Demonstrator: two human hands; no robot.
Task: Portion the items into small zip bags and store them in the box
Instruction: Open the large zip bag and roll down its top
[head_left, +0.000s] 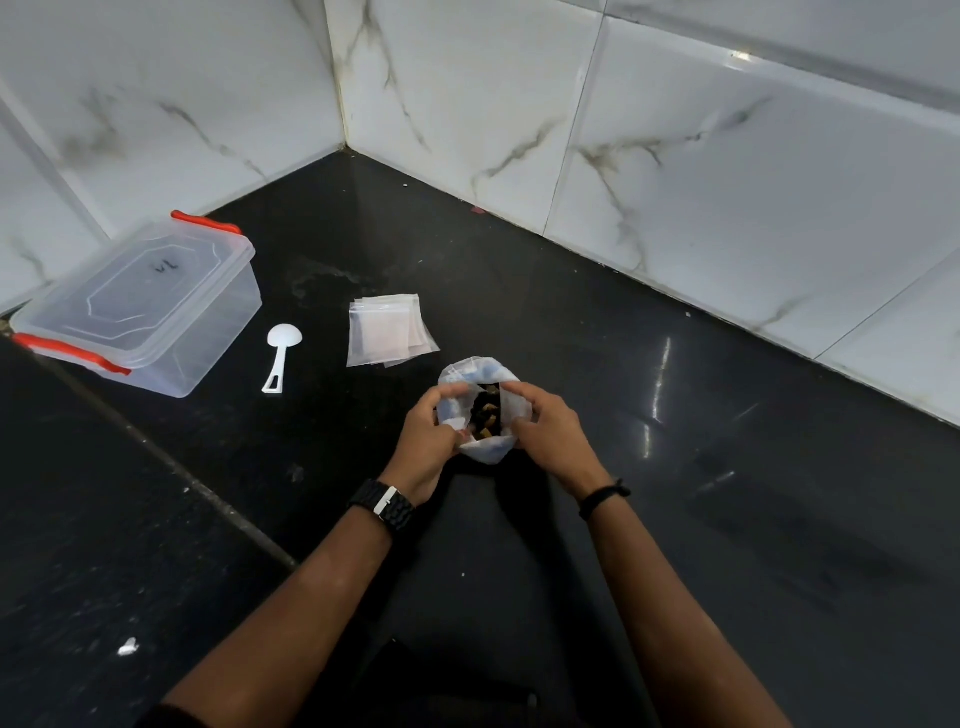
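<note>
Hands are both on the white plastic bag (480, 405), which sits on the black counter (675, 467) in front of the person. Left hand (428, 441) has fingers curled round the bag's left edge, thumb pinching the near rim. Right hand (548, 431) has fingers curled over the right edge, gripping it. Bag mouth is held apart between them; dark and tan pieces (485, 415) show inside, too small to tell what they are.

Stack of small clear zip bags (387, 332) lies flat just beyond the bag, not touching it. White plastic scoop (280, 358) lies left of the stack, bowl end away from the person. Clear box (140, 306) with orange latches stands further left near the tiled wall (727, 156), lid on. Black watch (384, 501) on left wrist, dark band (602, 499) on right wrist.
</note>
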